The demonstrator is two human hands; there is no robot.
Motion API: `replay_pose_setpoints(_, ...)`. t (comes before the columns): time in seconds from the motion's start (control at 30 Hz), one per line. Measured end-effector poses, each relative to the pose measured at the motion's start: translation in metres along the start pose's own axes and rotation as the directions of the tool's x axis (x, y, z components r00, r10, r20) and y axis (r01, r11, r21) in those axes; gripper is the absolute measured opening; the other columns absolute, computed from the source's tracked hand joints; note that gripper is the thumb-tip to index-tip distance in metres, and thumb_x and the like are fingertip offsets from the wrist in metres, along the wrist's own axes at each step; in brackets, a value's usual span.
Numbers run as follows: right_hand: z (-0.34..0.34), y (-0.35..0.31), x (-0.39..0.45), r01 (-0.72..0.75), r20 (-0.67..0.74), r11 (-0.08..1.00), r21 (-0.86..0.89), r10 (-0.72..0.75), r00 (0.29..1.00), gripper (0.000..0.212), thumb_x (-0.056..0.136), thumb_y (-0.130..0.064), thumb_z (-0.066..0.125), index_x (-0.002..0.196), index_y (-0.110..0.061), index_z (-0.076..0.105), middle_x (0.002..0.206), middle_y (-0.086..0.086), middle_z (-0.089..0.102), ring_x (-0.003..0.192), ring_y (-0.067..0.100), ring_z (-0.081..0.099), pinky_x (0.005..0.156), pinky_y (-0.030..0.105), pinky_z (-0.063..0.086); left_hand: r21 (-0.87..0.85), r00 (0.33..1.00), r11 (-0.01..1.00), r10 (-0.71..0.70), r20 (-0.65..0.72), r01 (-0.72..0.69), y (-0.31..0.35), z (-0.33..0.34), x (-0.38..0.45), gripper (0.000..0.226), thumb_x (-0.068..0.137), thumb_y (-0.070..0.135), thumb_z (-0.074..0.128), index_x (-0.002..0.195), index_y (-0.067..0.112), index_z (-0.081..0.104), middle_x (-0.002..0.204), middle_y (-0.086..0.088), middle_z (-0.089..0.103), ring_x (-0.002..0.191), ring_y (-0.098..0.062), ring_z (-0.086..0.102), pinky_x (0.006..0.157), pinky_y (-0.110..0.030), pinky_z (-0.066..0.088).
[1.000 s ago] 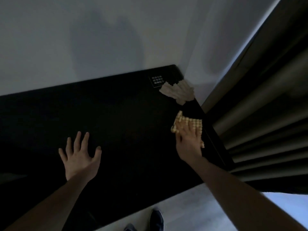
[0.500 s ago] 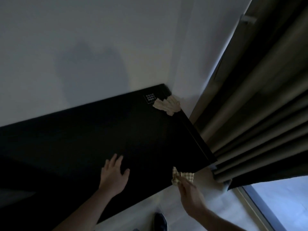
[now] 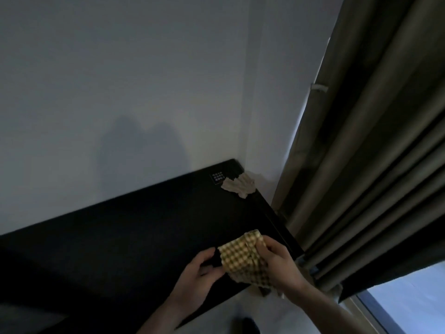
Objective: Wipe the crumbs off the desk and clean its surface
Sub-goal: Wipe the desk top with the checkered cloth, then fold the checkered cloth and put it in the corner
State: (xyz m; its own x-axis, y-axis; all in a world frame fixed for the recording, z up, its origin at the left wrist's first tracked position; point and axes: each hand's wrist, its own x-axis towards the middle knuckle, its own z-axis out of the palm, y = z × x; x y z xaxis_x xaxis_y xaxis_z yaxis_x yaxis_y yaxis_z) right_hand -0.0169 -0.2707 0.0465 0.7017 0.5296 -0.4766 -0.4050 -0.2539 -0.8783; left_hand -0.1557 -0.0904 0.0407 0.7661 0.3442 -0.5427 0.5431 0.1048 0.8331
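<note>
Head view: checked cloth point(image 3: 244, 257) soft, light, floppy; bunches easily, best held by gathered edge, then flattened under palm for wiping. Cloth off table point(image 3: 125, 237) surface, held up over near right corner. My right hand point(image 3: 280, 267) fingers curled round cloth's right side; my left hand point(image 3: 199, 277) fingers pinch its lower left edge. Crumpled tissue point(image 3: 238, 185) sits at far corner.

Half second ago: left hand lay flat on table, right alone held cloth beyond edge; now both hands grip it.
</note>
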Motion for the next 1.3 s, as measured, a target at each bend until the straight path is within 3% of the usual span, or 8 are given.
replay_pose_setpoints(0.1,-0.008,-0.023,0.011,-0.023,0.028,0.997,0.073,0.021,0.999,0.031,0.100,-0.042,0.058,0.115,-0.021,0.076,0.115,0.003,0.079,0.108,0.022,0.075,0.102,0.045,0.057,-0.247,0.996,0.965,-0.091,0.025,0.094,0.037,0.007,0.011,0.043,0.094,0.031,0.070,0.134,0.030,0.056,0.130,0.010,0.065,0.112,-0.007,0.063,0.090,-0.031,0.052)
replay_pose_setpoints(0.23,-0.027,-0.037,0.054,-0.057,0.093,0.990,0.132,0.045,0.995,0.081,0.048,-0.072,0.090,0.110,-0.021,0.080,0.113,0.008,0.080,0.109,0.031,0.076,0.103,0.051,0.057,-0.363,0.985,0.918,-0.131,0.110,0.162,0.065,0.011,0.046,0.044,0.087,0.037,0.075,0.128,0.028,0.064,0.124,0.002,0.075,0.116,-0.018,0.070,0.103,-0.040,0.053)
replay_pose_setpoints(0.43,-0.068,-0.066,0.128,-0.064,0.071,0.997,-0.034,0.067,0.995,0.012,0.099,-0.021,0.069,0.109,-0.023,0.075,0.112,0.004,0.078,0.101,0.020,0.073,0.085,0.034,0.058,-0.390,0.990,0.910,-0.135,0.050,0.144,0.100,0.041,0.118,0.047,0.086,0.016,0.080,0.130,0.018,0.063,0.117,-0.006,0.077,0.105,-0.021,0.075,0.086,-0.035,0.060)
replay_pose_setpoints(0.7,-0.117,-0.084,0.256,-0.164,0.133,0.967,-0.196,0.192,0.972,0.023,0.103,-0.020,0.064,0.126,-0.022,0.068,0.120,-0.006,0.071,0.107,0.013,0.067,0.085,0.029,0.055,-0.457,0.965,0.888,-0.160,-0.207,0.049,0.129,0.074,0.222,0.028,0.091,0.004,0.072,0.119,0.005,0.067,0.113,-0.018,0.075,0.094,-0.027,0.075,0.080,-0.035,0.063)
replay_pose_setpoints(0.9,-0.120,-0.089,0.332,-0.040,0.222,0.945,-0.325,0.118,0.968,0.063,0.056,-0.058,0.094,0.109,-0.031,0.073,0.115,-0.009,0.075,0.111,0.016,0.071,0.098,0.039,0.059,-0.343,0.919,0.939,-0.160,-0.360,0.029,0.128,0.059,0.285,0.024,0.090,0.009,0.075,0.113,0.012,0.071,0.111,-0.011,0.076,0.099,-0.023,0.074,0.084,-0.032,0.060)
replay_pose_setpoints(1.0,-0.108,-0.092,0.368,-0.059,0.242,0.935,-0.350,0.151,0.958,0.020,0.089,-0.024,0.082,0.101,-0.032,0.068,0.107,-0.011,0.071,0.112,0.022,0.069,0.092,0.033,0.058,-0.281,0.896,0.956,-0.192,-0.400,0.080,0.130,0.043,0.315,0.025,0.089,0.012,0.077,0.113,0.013,0.072,0.108,-0.008,0.075,0.094,-0.018,0.072,0.074,-0.023,0.057)
replay_pose_setpoints(1.17,-0.081,-0.093,0.423,-0.073,0.212,0.901,-0.428,0.179,0.961,0.018,0.093,-0.020,0.076,0.097,-0.037,0.073,0.115,0.002,0.077,0.105,0.021,0.073,0.095,0.041,0.061,-0.164,0.861,0.970,-0.236,-0.450,0.180,0.125,0.013,0.365,0.021,0.087,0.022,0.077,0.106,0.026,0.069,0.105,0.001,0.075,0.092,-0.015,0.072,0.083,-0.032,0.060)
replay_pose_setpoints(1.3,-0.062,-0.101,0.478,-0.064,0.181,0.883,-0.465,0.166,0.969,0.038,0.089,-0.028,0.080,0.126,-0.022,0.072,0.123,0.000,0.075,0.109,0.021,0.071,0.094,0.035,0.058,-0.138,0.843,0.971,-0.237,-0.482,0.194,0.130,-0.015,0.412,0.027,0.087,0.023,0.075,0.114,0.021,0.071,0.105,0.000,0.075,0.091,-0.018,0.073,0.083,-0.037,0.062)
